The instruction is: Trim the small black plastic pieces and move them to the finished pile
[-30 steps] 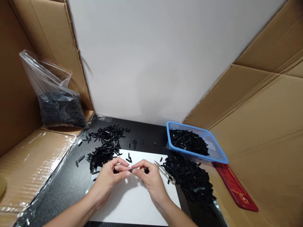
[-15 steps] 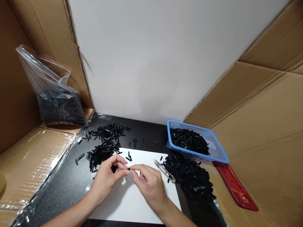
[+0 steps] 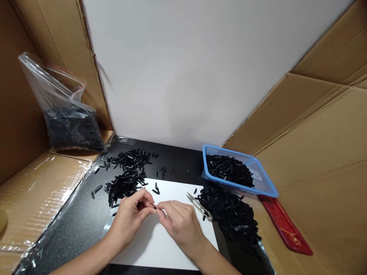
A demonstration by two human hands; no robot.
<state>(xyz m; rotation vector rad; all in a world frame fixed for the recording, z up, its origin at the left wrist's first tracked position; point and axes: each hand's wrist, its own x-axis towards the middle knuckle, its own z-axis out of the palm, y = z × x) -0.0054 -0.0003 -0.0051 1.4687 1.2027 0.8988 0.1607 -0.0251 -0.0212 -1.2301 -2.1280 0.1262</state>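
My left hand (image 3: 132, 212) and my right hand (image 3: 181, 220) meet fingertip to fingertip above a white sheet (image 3: 160, 244). Between their pinched thumbs and forefingers is a small black piece (image 3: 155, 207), mostly covered by the fingers. Two or three slim black pieces (image 3: 156, 190) lie on the sheet just beyond my hands. To the right of my right hand rest small metal thread snips (image 3: 200, 207), blades pointing away to the left. A heap of similar black pieces (image 3: 123, 187) sits beyond my left hand.
Another black heap (image 3: 232, 215) lies to the right, below a blue mesh basket (image 3: 265, 179) holding more pieces. A red flat object (image 3: 286, 227) lies at far right. At left stands a clear zip bag (image 3: 71, 126) of black pieces. Cardboard walls (image 3: 323, 133) enclose the sides.
Both hands stay together over the sheet, with their fingertips shifted very slightly nearer me. My right hand's fingers have closed in, leaving less of the black piece showing.
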